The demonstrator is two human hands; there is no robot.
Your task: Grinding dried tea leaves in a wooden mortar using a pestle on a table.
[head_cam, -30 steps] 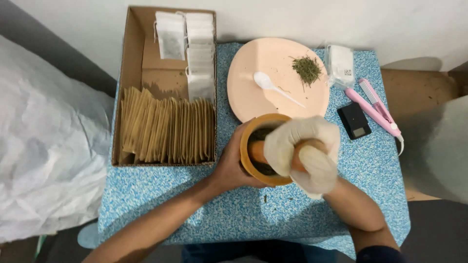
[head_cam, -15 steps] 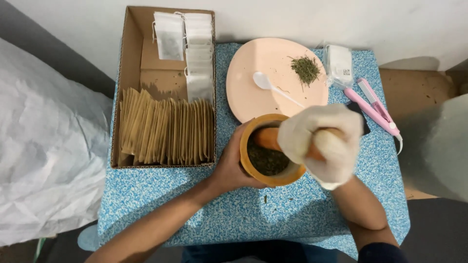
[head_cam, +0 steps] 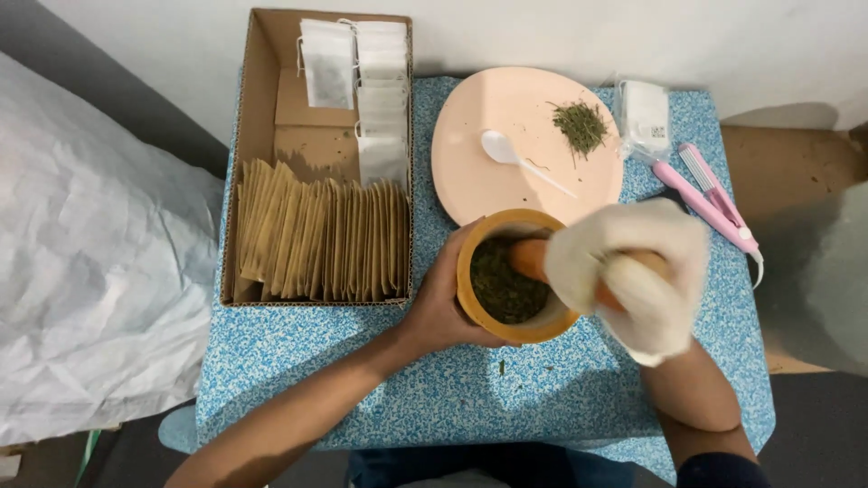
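Right hand [head_cam: 633,276] grips pestle [head_cam: 533,258] inside mortar [head_cam: 506,291].

Your blue speckled table [head_cam: 298,361] carried a cardboard box [head_cam: 255,136], pink plate [head_cam: 470,172], wooden mortar [head_cam: 479,321], pink sealer [head_cam: 714,199] and white packet [head_cam: 644,117].

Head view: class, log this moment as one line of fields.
left hand: steadies wooden mortar | right hand, gloved: grips pestle in dried herbs | surface: blue table
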